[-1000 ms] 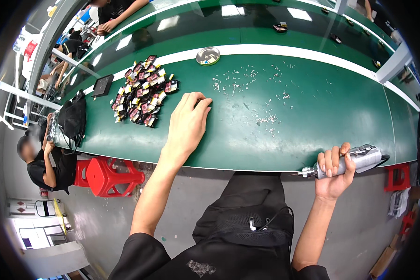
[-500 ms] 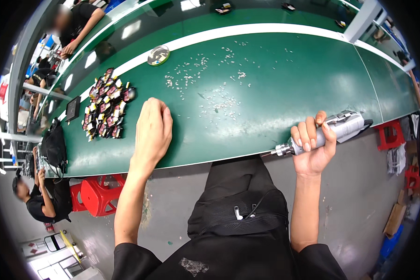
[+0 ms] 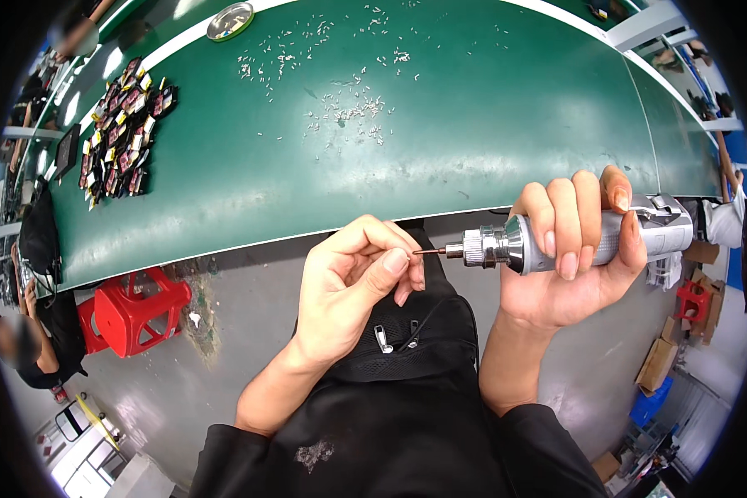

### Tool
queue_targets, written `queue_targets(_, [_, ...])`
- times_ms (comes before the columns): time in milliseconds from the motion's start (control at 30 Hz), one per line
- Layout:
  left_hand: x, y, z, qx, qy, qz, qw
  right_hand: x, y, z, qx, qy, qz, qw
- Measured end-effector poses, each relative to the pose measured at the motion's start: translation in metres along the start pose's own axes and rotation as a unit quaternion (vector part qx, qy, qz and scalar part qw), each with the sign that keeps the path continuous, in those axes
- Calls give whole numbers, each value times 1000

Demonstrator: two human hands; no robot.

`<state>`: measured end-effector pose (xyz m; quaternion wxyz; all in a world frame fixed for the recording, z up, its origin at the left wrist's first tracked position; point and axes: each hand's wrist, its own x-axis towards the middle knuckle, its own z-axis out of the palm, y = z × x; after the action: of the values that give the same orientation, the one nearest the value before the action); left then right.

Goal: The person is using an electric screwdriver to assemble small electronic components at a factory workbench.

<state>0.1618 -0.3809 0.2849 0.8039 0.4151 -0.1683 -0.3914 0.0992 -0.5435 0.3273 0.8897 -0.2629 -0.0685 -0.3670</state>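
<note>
My right hand (image 3: 568, 241) is wrapped round a silver-grey electric screwdriver (image 3: 515, 245), held level in front of my body with its thin bit pointing left. At the tip of that bit, my left hand (image 3: 349, 286) is closed in a pinch, thumb against the fingers. A tiny pale piece seems to show between the fingertips, too small to name. Both hands are just off the near edge of the green table (image 3: 249, 191). Many small white pieces (image 3: 353, 108) lie scattered on the tabletop beyond them.
A pile of small black parts with yellow and white bits (image 3: 124, 133) lies at the table's left. Behind the scattered pieces stands a round dish (image 3: 230, 21). A red stool (image 3: 137, 311) is on the floor at left, near a seated person (image 3: 33, 349).
My left hand has come off the table toward the middle and now pinches at the bit's tip. The screwdriver is raised nearer to me and level. My view has tilted down.
</note>
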Motion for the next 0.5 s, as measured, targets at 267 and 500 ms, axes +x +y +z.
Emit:
queue_targets(267, [-2, -1, 1, -24, 2, -9, 1000, -6, 5, -5, 7, 5, 11, 1000])
queue_targets(500, [-6, 0, 0, 95, 26, 38, 994, -9, 6, 3, -26, -21, 2, 999])
